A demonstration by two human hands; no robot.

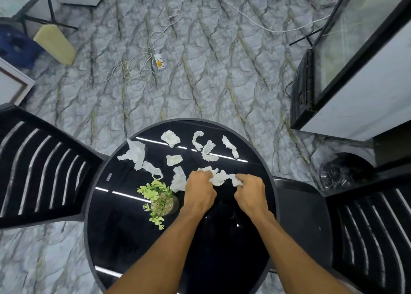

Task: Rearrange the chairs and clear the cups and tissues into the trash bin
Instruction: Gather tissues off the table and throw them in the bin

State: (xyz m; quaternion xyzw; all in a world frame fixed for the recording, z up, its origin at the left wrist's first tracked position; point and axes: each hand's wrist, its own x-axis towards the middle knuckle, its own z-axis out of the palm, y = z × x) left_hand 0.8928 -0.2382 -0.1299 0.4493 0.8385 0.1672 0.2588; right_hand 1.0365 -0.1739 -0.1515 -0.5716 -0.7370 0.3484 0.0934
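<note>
Reaching over a round black table [115, 222] in the head view, both hands grip one crumpled tissue [219, 178]. The left hand [199, 189] curls its fingers down onto the tissue's left end. The right hand [250, 191] pinches the right end under bent fingers. The fingertips are hidden beneath knuckles and paper. The tissue stretches between the two hands, just beyond the knuckles and low over the tabletop; whether it is one piece or several cannot be told. Loose tissues [170, 138] lie scattered over the table's far half, clear of the fingers, though one lies just left of the left hand. A plant [160, 198] stands beside the left wrist. A left chair [44, 167] and a right chair [367, 227] flank the table. The bin [342, 171] sits on the floor beyond the right chair.
</note>
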